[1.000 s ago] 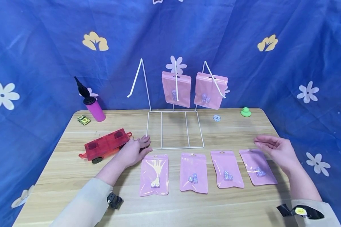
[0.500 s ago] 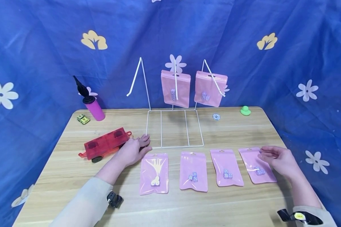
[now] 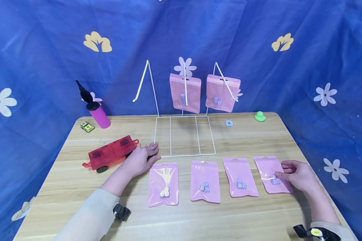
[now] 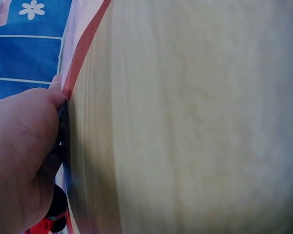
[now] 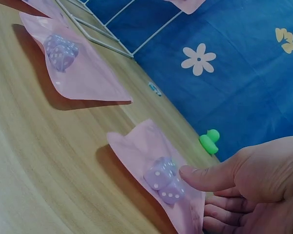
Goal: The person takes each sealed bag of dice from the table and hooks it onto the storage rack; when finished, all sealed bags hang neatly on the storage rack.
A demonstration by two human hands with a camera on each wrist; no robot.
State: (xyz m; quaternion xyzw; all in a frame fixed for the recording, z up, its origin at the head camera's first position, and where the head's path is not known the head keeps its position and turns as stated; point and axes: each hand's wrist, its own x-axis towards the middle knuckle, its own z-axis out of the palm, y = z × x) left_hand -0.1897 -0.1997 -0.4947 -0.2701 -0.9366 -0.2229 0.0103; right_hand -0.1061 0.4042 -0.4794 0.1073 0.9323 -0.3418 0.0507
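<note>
My left hand (image 3: 140, 160) rests at the front left corner of the white wire rack (image 3: 185, 155), its fingertips touching the base wire. It lies beside the red toy trailer (image 3: 111, 152). On the table's right side, my right hand (image 3: 300, 174) is at the rightmost pink zip bag (image 3: 273, 187), which contains purple dice (image 5: 163, 180). The thumb (image 5: 207, 178) extends over the bag near the dice, and the other fingers lie along its right edge. The bag lies flat; whether the fingers reach under it is unclear.
Two more dice bags (image 3: 204, 170) (image 3: 238, 167) and one with a white hand-shaped item (image 3: 166, 192) lie in the row. Two bags (image 3: 194, 88) (image 3: 212, 88) hang on rack hooks. A pump (image 3: 100, 115), toy car (image 3: 87, 126), chip (image 3: 229, 123) and green duck (image 3: 259, 116) stand behind.
My right hand has come down and toward me, from beside the rightmost bag's top to its right edge, with the thumb over it. The left hand stays at the rack corner.
</note>
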